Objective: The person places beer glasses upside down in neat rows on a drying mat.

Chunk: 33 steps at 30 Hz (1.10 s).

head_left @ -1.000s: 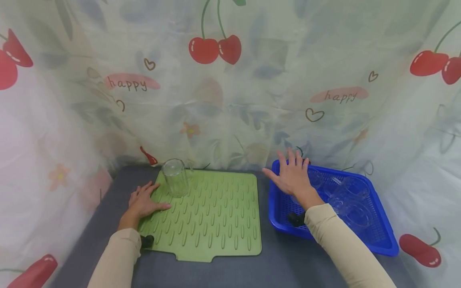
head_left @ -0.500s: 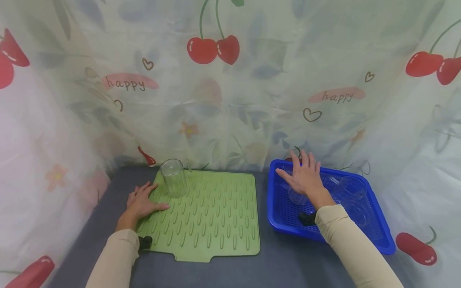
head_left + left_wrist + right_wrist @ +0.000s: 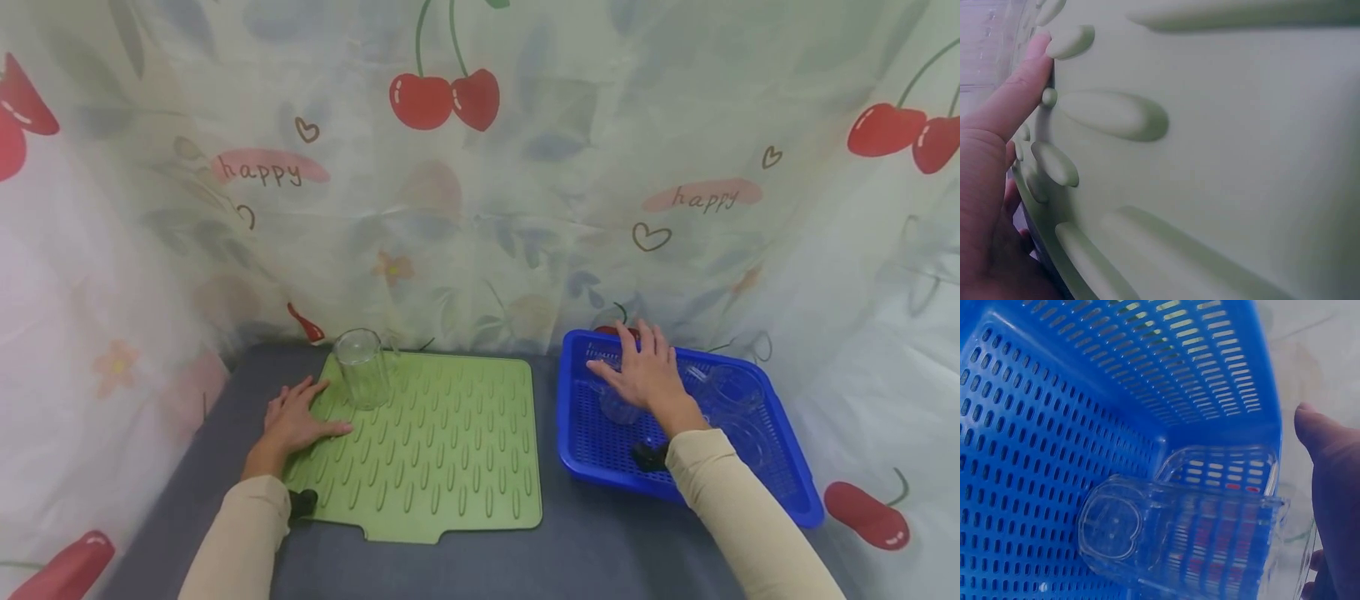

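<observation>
In the head view the right grip (image 3: 643, 375) hides the upper part of a glass mug (image 3: 618, 408); whether they touch cannot be told. The right sleeve (image 3: 742, 508) covers some of the blue basket (image 3: 566, 417), where the clear glasses (image 3: 738, 392) blur together, too indistinct to count. The left wrist view crops the left grip (image 3: 985, 169) and green mat (image 3: 1210, 169).

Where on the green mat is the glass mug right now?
In the head view, the glass mug stands near the far left corner of the green mat, just beyond the left hand.
</observation>
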Available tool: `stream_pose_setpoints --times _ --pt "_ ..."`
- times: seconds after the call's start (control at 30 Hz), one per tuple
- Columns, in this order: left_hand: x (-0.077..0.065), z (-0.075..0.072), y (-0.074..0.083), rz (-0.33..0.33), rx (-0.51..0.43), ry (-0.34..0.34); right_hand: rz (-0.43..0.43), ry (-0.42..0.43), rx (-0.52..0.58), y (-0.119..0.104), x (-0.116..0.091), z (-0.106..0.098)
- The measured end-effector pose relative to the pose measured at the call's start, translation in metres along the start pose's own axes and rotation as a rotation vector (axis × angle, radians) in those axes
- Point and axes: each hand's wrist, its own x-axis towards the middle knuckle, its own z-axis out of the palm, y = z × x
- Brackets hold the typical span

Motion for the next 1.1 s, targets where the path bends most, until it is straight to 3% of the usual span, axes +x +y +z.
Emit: stream_pose_setpoints --times 0.6,1.1 --pt "-0.001 0.001 0.002 0.005 -0.001 -0.003 0.025 -0.039 -0.068 0.011 -0.004 0.01" --pt "0.0 0.001 0.0 0.003 -0.002 -0.002 0.017 -0.095 -0.036 0.006 -0.004 -0.003"
